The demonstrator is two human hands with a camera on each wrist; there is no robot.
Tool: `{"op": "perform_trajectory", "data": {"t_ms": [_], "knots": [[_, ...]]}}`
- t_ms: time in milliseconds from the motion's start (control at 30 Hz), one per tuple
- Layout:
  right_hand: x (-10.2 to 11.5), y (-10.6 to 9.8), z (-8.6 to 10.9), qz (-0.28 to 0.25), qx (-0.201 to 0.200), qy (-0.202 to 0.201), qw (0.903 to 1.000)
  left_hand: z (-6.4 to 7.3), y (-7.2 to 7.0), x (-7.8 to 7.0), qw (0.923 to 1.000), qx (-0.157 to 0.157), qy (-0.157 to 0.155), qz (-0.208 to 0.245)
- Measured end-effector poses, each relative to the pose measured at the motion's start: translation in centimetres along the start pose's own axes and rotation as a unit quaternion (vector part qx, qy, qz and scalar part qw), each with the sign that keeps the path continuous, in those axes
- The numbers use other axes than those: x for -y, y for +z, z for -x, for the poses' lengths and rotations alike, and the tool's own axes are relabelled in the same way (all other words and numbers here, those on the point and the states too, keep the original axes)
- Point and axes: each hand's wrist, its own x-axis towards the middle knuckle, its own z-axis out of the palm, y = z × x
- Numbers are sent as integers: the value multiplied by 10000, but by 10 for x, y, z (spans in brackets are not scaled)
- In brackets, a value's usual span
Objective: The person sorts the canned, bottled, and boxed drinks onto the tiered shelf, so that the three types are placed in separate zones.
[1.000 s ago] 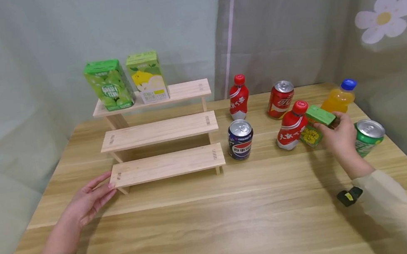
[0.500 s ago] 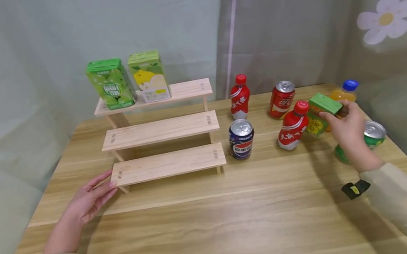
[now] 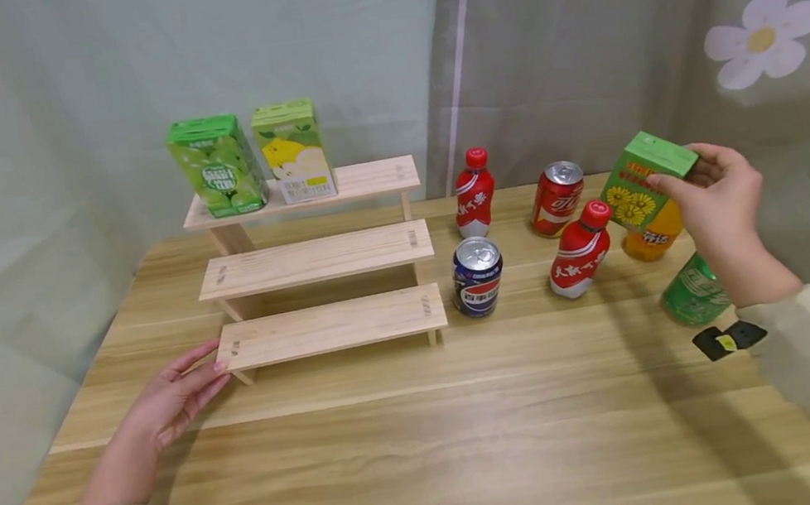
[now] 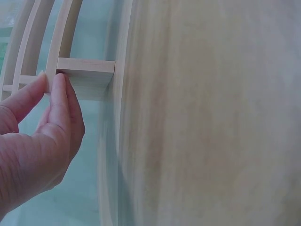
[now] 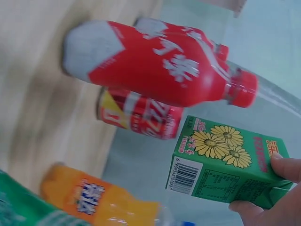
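My right hand grips a green drink carton with yellow flowers, holding it up off the table, tilted. In the right wrist view thumb and finger pinch one end of the carton. Behind and below it stands an orange soda bottle, partly hidden; a green can is half covered by my wrist. On the left, my left hand pinches the near left corner of a three-step wooden shelf; the left wrist view has thumb and fingertips on the board's end.
On the top step stand a green juice carton and a yellow-green one. Right of the shelf are a dark blue can, a red can and two red bottles, one farther back, one nearer.
My right hand has lifted the flowered carton off the table, up and to the right, from beside the nearer red bottle. The left hand stays at the shelf corner.
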Motion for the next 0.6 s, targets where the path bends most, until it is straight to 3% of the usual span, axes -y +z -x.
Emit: {"op": "perform_trajectory", "data": {"t_ms": [200, 367, 600], "knots": [[21, -1, -7, -774, 183, -214, 9966, 0, -1, 0, 9999, 90, 62, -49], [39, 7, -13, -903, 369, -404, 9944, 1, -1, 0, 9997, 215, 114, -11], [63, 29, -14, -810, 595, -726, 9923, 2, 0, -1, 9999, 144, 57, 76]]}}
